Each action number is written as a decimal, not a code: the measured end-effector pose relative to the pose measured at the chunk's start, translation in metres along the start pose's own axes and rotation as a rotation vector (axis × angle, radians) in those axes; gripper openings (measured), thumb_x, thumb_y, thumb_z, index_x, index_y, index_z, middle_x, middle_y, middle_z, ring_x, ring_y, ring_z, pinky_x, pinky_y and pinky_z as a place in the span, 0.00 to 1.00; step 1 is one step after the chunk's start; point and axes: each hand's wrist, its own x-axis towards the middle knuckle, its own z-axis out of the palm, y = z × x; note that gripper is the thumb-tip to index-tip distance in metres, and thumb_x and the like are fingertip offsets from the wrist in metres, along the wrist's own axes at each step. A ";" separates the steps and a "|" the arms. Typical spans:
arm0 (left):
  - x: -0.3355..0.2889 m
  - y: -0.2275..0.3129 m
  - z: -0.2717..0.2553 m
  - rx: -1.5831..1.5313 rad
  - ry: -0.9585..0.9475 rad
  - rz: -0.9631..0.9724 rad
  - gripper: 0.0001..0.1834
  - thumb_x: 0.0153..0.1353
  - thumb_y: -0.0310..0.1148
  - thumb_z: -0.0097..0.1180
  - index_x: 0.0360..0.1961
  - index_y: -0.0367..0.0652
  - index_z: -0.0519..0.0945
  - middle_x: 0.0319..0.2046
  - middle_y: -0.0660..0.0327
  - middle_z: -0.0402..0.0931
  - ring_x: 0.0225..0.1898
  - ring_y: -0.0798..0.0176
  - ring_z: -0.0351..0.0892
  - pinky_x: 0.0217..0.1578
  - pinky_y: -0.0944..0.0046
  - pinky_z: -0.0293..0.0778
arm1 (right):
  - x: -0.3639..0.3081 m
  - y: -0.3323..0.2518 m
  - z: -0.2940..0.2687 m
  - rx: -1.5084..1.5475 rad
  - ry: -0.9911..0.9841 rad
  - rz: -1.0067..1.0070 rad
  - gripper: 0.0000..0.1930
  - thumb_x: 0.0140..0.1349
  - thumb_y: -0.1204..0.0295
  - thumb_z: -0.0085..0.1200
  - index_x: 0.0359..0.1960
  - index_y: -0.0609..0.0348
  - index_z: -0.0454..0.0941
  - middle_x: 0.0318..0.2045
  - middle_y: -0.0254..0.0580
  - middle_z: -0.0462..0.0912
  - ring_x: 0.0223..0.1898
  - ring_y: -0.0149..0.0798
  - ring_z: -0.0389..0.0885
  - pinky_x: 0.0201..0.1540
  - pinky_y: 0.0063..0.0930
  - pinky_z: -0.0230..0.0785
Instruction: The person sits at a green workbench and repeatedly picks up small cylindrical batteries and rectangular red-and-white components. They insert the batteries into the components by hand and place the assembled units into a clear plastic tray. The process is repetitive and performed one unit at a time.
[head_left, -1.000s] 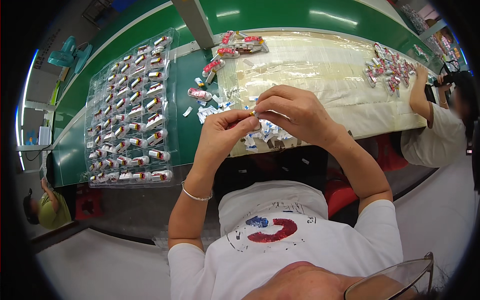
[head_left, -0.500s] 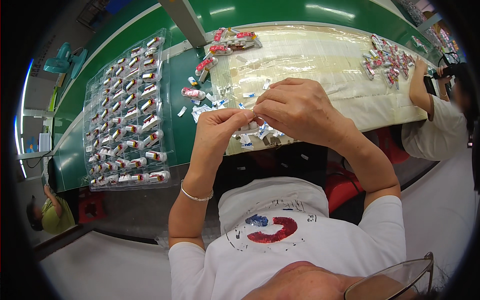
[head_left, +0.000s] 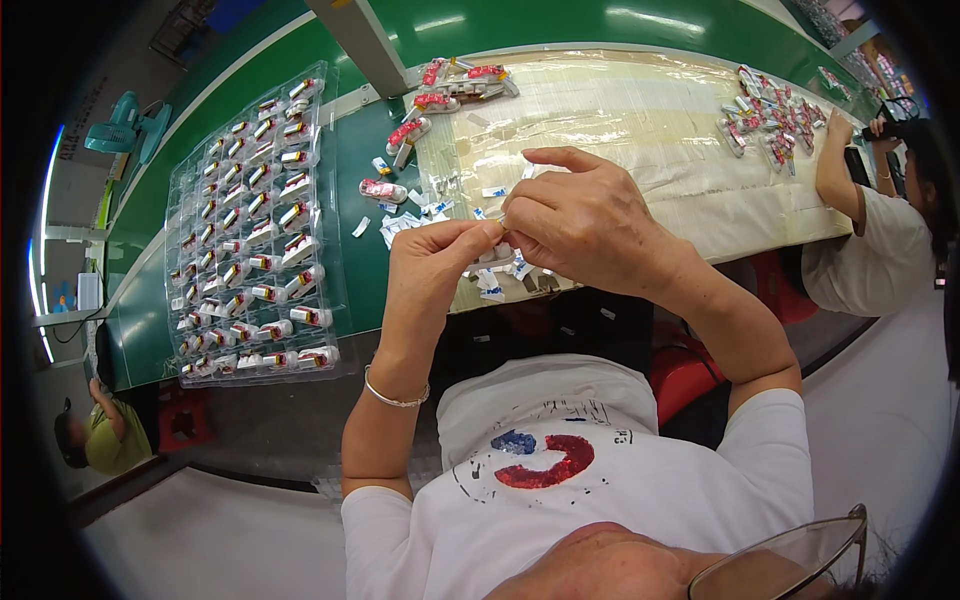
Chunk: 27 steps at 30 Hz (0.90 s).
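My left hand (head_left: 440,258) and my right hand (head_left: 585,215) meet above the near edge of the cream-covered work surface. The left thumb and forefinger pinch a small white piece (head_left: 492,256), rounded and mostly hidden by my fingers. Thumb and fingertips of the right hand close on the top of that same piece, where a yellowish bit shows. Small white-and-blue paper slips (head_left: 405,222) are strewn around and under my hands. Just beyond the left hand lies a small red-and-white module (head_left: 383,190) on the green tabletop.
A clear tray (head_left: 335,250) at the left holds rows of white pieces with yellow-and-red cylinders. More red-and-white modules (head_left: 435,103) are heaped beside a metal post (head_left: 362,45). Another pile (head_left: 775,120) sits at the far right, near a co-worker's arm (head_left: 838,180).
Both hands stay together and have shifted very slightly. The right forefinger has lifted and straightened away from the pinch. Everything on the table keeps its place.
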 end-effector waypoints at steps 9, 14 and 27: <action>-0.001 0.002 -0.004 -0.025 -0.002 -0.004 0.10 0.57 0.30 0.60 0.33 0.32 0.86 0.25 0.59 0.82 0.28 0.72 0.76 0.35 0.71 0.68 | -0.002 0.004 0.007 0.080 0.074 0.022 0.05 0.49 0.75 0.61 0.23 0.55 0.76 0.23 0.32 0.81 0.25 0.35 0.80 0.61 0.41 0.68; -0.001 0.001 -0.002 -0.034 0.007 0.012 0.10 0.57 0.30 0.60 0.33 0.32 0.86 0.25 0.60 0.81 0.28 0.72 0.75 0.35 0.71 0.68 | 0.000 0.001 0.002 0.036 0.028 0.005 0.05 0.50 0.74 0.62 0.22 0.54 0.77 0.23 0.32 0.81 0.24 0.33 0.80 0.62 0.42 0.67; -0.002 -0.006 -0.002 -0.051 -0.018 0.047 0.11 0.60 0.32 0.59 0.36 0.33 0.85 0.30 0.56 0.84 0.28 0.70 0.80 0.30 0.73 0.69 | -0.004 0.015 0.004 0.308 0.210 0.238 0.03 0.52 0.80 0.55 0.27 0.57 0.78 0.25 0.33 0.81 0.29 0.32 0.81 0.62 0.40 0.66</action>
